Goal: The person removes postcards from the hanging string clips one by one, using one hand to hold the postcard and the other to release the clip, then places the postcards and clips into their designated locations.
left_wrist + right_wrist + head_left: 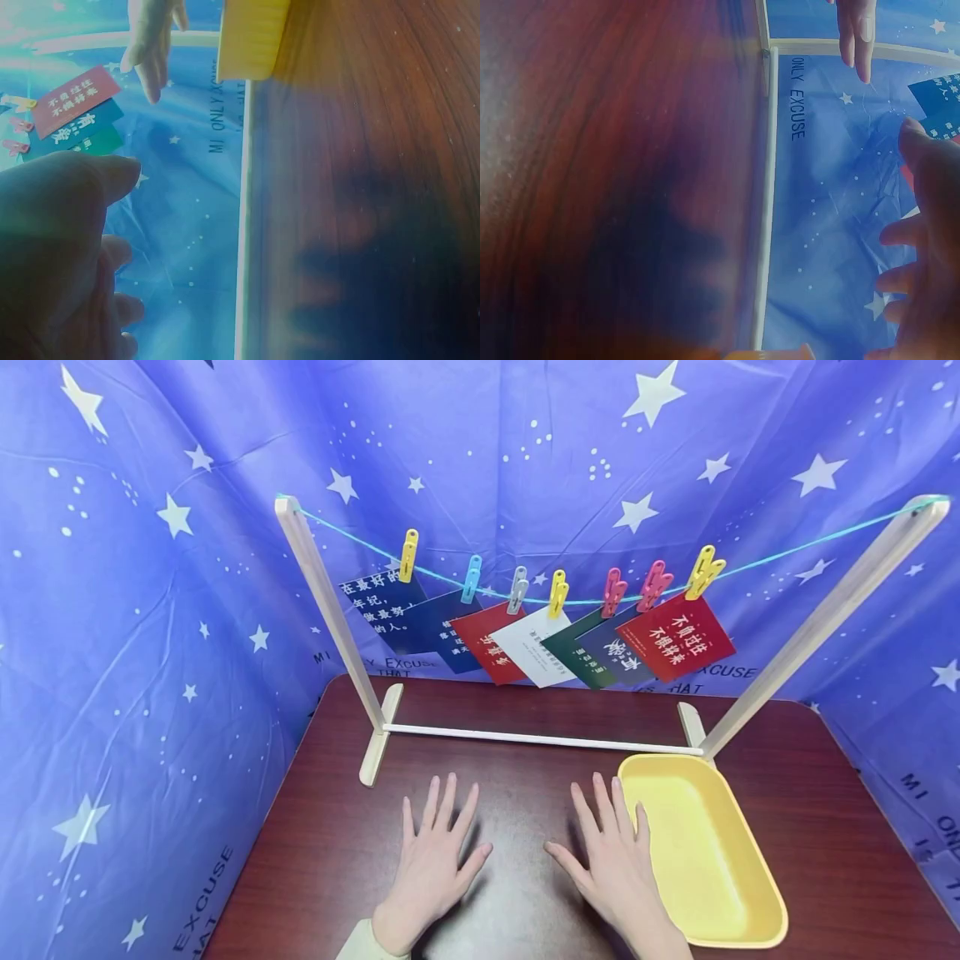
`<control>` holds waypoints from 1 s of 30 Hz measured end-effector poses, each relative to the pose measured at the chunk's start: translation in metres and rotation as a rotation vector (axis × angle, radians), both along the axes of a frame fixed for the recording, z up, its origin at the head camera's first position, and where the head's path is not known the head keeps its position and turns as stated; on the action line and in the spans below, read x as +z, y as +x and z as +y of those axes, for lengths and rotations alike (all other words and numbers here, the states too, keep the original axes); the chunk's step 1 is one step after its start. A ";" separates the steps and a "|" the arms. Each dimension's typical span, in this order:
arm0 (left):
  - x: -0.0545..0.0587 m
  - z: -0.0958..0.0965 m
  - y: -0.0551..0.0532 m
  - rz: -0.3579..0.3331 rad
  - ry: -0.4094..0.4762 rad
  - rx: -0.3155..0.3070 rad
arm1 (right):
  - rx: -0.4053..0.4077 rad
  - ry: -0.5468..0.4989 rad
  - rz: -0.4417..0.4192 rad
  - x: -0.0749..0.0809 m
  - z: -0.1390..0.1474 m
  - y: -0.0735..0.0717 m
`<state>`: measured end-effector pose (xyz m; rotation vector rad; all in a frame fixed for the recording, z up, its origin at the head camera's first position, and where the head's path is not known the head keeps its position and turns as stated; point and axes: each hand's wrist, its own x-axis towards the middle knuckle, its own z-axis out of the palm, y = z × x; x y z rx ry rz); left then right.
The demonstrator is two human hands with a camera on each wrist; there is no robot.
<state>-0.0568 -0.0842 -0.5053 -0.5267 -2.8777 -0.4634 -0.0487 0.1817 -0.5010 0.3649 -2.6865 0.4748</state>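
Observation:
My left hand [431, 860] is held over the table with its fingers spread, and nothing is in it. To its right, my right hand [621, 864] has its fingers spread too, beside the left rim of a yellow plastic tray [693, 852]. Beyond both hands, several printed cards hang from a turquoise string [810, 541] by clothespins. A dark blue card [386, 614] is at the left end under a yellow clothespin [408, 556]. At the right end, another yellow clothespin [703, 572] grips a red card [677, 639]. Blue, grey and pink clothespins hold those between.
The string is tied between two wooden posts, the left post [330, 610] and the right post [825, 627]. A white rod [540, 739] joins their feet low over the dark red wooden table [315, 852]. Blue star-patterned curtains [480, 443] surround the table at the back and sides.

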 end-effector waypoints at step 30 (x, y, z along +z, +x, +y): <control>0.033 -0.038 -0.051 0.313 0.945 0.028 | 0.193 -0.139 0.148 0.116 -0.048 -0.067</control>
